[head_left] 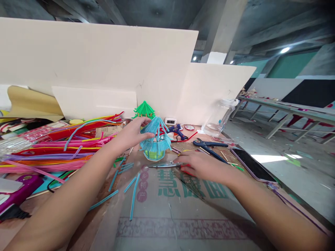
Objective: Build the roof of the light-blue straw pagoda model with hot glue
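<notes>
A small model pavilion (155, 143) made of light-blue pipe cleaners, with a two-tiered roof and a green base, stands upright on the table. My left hand (137, 131) is closed at the left side of its roof, thumb in front and fingers partly hidden behind. To the right, my right hand (195, 164) is closed over the red handles of a pair of scissors (163, 165). The blades lie low over the plastic sheet, pointing left in front of the pavilion. Cut blue pipe-cleaner pieces (134, 197) are scattered at the left front.
Bundles of coloured pipe cleaners (70, 148) fill the left side. Behind are a green-roofed model (144, 109), a small digital clock (170, 121) and a blue glue gun (177, 131). Pliers (210, 144), a phone (252, 164) and a clear jug (218, 118) stand or lie right.
</notes>
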`<state>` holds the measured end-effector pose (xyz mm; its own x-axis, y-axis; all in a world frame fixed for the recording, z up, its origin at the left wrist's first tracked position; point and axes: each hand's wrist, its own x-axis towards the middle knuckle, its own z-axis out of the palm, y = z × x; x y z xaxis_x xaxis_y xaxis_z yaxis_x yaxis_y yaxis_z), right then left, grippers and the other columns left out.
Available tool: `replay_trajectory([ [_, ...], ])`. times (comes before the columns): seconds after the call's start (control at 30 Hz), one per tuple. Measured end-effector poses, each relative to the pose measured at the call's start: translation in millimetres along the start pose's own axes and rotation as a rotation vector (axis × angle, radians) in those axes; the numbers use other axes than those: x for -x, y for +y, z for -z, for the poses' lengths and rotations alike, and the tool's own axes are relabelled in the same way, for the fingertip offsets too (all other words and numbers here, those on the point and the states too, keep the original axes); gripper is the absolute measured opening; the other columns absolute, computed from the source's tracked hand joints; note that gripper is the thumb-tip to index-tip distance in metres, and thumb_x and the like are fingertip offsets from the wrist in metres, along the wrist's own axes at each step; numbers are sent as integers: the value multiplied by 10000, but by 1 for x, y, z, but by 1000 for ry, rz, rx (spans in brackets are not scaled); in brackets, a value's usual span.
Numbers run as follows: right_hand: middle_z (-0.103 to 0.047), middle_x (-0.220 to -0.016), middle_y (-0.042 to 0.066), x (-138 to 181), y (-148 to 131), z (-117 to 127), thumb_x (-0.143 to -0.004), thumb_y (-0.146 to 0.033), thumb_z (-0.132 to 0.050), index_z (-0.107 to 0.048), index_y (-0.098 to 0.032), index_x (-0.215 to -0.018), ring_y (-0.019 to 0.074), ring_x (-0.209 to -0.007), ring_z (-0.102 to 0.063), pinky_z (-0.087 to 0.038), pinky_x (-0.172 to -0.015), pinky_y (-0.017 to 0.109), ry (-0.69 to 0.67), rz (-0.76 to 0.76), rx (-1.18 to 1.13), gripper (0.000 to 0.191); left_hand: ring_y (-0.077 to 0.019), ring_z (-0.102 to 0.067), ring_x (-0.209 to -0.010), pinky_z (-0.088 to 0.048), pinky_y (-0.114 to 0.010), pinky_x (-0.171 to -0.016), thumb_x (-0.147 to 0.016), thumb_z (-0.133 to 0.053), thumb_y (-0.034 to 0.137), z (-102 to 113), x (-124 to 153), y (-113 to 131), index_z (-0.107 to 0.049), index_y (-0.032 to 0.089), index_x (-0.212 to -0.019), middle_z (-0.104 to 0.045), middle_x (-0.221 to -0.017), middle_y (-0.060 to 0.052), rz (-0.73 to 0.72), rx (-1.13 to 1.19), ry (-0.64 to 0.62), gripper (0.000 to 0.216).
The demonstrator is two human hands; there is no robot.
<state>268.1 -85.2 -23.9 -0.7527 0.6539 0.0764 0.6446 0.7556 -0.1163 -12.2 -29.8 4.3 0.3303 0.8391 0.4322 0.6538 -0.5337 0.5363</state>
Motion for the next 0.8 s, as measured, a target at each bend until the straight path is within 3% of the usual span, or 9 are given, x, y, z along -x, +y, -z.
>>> replay_trajectory([
  [0.13, -663, -989, 63, -18, -36, -11, -936, -240, -494, -651, -202, -1073, 188, -931, -603, -435, -780, 295, -27, 175, 19, 212, -229, -590, -1061, -465, -344, -881, -852, -535, 524, 4, -1, -1, -554, 172, -1215, -620, -1200, -91, -23, 86, 48, 506],
  [0.3, -656, -953, 61, -54, -64, -37, -942, -173, -464, -624, -175, -1089, 173, -885, -557, -403, -769, 287, 49, 393, 82, 218, -175, -601, -739, -444, -281, -666, -896, -457, 498, 17, 1, 4, -626, 165, -931, -649, -804, -28, 14, 119, 283, 375],
  [0.5, -626, -921, 34, -80, -83, -64, -955, -189, -440, -626, -207, -1039, 173, -877, -515, -389, -768, 282, 80, 569, 118, 205, -171, -605, -766, -445, -262, -686, -906, -427, 459, 29, 2, 10, -666, 172, -914, -676, -826, -28, 28, 147, 306, 374],
  [0.63, -608, -1013, 59, -80, -84, -65, -903, -177, -502, -600, -180, -937, 172, -891, -528, -405, -734, 271, 86, 527, 74, 104, -175, -615, -754, -443, -264, -661, -881, -483, 484, 36, 7, 17, -698, 188, -942, -700, -820, -23, 54, 114, 312, 371],
  [0.7, -618, -993, 60, -75, -81, -56, -895, -169, -487, -566, -178, -960, 159, -835, -546, -407, -683, 261, 137, 403, -77, 102, -170, -620, -744, -455, -265, -672, -843, -552, 490, 40, 10, 22, -709, 193, -910, -704, -811, -18, 61, 158, 352, 342],
  [0.8, -607, -786, -1, -66, -76, -35, -928, -195, -424, -501, -204, -974, 126, -697, -544, -401, -635, 245, 298, 138, -464, 90, -164, -620, -720, -479, -268, -678, -787, -638, 464, 45, 14, 30, -694, 192, -853, -689, -769, -9, 45, 273, 391, 286],
])
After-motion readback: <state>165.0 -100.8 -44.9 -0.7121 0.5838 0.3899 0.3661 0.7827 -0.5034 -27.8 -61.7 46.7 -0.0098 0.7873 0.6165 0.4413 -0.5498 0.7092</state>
